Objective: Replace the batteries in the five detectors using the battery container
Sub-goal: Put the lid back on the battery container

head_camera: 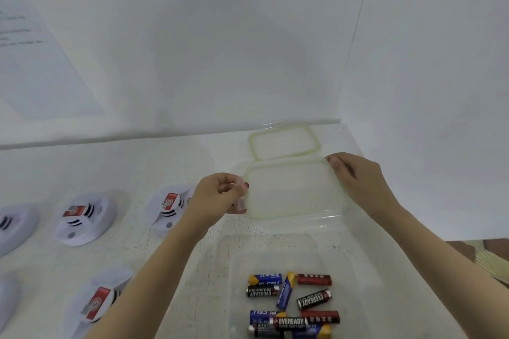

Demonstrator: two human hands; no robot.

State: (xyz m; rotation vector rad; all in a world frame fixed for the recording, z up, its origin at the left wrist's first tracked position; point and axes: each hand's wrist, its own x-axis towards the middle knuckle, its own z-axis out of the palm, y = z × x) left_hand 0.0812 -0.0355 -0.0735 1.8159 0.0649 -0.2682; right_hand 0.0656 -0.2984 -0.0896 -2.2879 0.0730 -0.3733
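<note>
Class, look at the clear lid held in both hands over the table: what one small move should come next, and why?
Probably set the clear green-rimmed plastic lid down on the white table near the second green-rimmed lid. The clear plastic container already stands open with batteries exposed, and both the left hand and right hand are occupied, so neither can pick a battery yet.

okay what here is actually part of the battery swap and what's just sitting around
Part of the job: detectors, battery container, batteries, the lid held by left hand and right hand.
Just lying about: second lid, paper sheet on the wall.
</note>
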